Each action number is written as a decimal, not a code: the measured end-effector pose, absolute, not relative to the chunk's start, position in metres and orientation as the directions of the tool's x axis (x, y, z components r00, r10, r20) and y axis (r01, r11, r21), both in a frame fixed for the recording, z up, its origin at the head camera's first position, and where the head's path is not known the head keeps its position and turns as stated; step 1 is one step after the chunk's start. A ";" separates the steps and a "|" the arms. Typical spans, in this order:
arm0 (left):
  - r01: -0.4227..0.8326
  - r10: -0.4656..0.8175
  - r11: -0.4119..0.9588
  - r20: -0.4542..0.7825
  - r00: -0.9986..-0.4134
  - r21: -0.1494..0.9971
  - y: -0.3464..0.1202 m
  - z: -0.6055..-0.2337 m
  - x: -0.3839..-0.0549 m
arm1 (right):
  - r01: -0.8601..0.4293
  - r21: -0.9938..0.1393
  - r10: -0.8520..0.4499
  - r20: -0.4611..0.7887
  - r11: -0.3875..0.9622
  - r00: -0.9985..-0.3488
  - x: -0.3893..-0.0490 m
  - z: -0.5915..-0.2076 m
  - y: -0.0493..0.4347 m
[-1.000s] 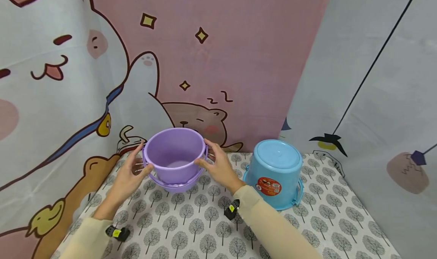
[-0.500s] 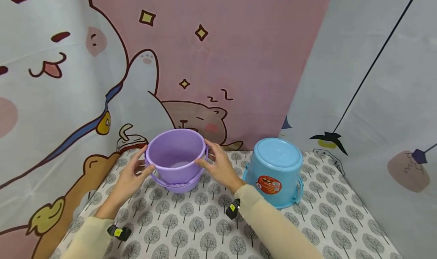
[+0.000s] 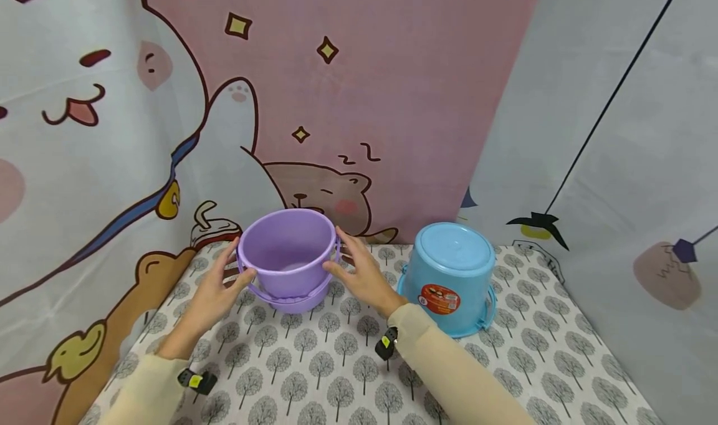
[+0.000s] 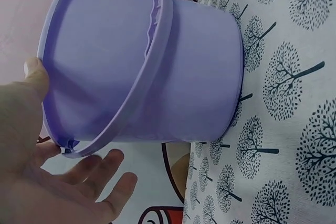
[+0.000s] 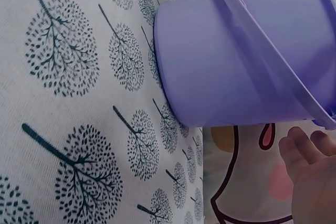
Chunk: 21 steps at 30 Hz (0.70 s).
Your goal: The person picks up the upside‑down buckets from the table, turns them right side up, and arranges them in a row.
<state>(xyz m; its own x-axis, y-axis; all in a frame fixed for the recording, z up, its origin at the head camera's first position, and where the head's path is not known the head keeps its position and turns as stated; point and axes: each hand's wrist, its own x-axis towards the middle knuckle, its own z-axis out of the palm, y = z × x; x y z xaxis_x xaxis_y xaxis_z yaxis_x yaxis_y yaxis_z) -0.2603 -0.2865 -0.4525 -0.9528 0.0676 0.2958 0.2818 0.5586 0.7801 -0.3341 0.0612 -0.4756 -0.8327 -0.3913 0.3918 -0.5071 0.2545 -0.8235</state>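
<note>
A purple plastic bucket [image 3: 297, 283] stands upright on the patterned cloth at centre left, its mouth facing up. Its handle [image 4: 149, 72] hangs down across the near side. My left hand [image 3: 215, 293] grips the rim at the left, thumb [image 4: 35, 80] in front and the index finger farther round, the other fingers spread beside the wall. On the opposite side, my right hand [image 3: 361, 275] holds the rim with its thumb in front and fingers reaching behind. In the right wrist view the bucket's base [image 5: 168, 66] sits against the cloth, and only part of that hand [image 5: 312, 171] shows.
To the right, a light blue bucket [image 3: 449, 278] stands upside down, with a red label [image 3: 440, 299] and its handle at the side. White cloth printed with grey trees [image 3: 322, 362] covers the table. Cartoon-printed curtains [image 3: 415, 101] rise behind and at both sides.
My left hand and the purple bucket's left edge have shifted slightly to the right. The head view has moved a little. Both hands keep their hold, and the blue bucket stays put.
</note>
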 end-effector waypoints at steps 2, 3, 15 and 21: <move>0.285 0.060 0.562 0.306 -0.950 0.776 -0.286 -0.452 -0.259 | -0.506 -0.818 -0.394 0.385 0.273 -0.835 -0.333 -0.476 0.063; 0.292 0.056 0.564 0.317 -0.947 0.772 -0.285 -0.452 -0.258 | -0.503 -0.816 -0.392 0.380 0.286 -0.838 -0.332 -0.475 0.064; 0.345 -0.044 0.642 0.483 -0.874 0.684 -0.270 -0.448 -0.247 | -0.529 -0.766 -0.397 0.387 0.364 -0.832 -0.319 -0.475 0.082; 0.429 -0.051 0.680 0.622 -0.781 0.595 -0.255 -0.445 -0.242 | -0.560 -0.735 -0.411 0.407 0.382 -0.816 -0.307 -0.475 0.094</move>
<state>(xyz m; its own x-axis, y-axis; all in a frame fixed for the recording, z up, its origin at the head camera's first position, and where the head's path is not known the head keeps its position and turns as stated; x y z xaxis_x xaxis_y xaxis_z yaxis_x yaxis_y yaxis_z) -0.2423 -0.2549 -0.4453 -0.7814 -0.0513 0.6219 0.4290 0.6796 0.5951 -0.3068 0.0940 -0.4747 -0.8155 -0.4114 0.4071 -0.5598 0.3824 -0.7351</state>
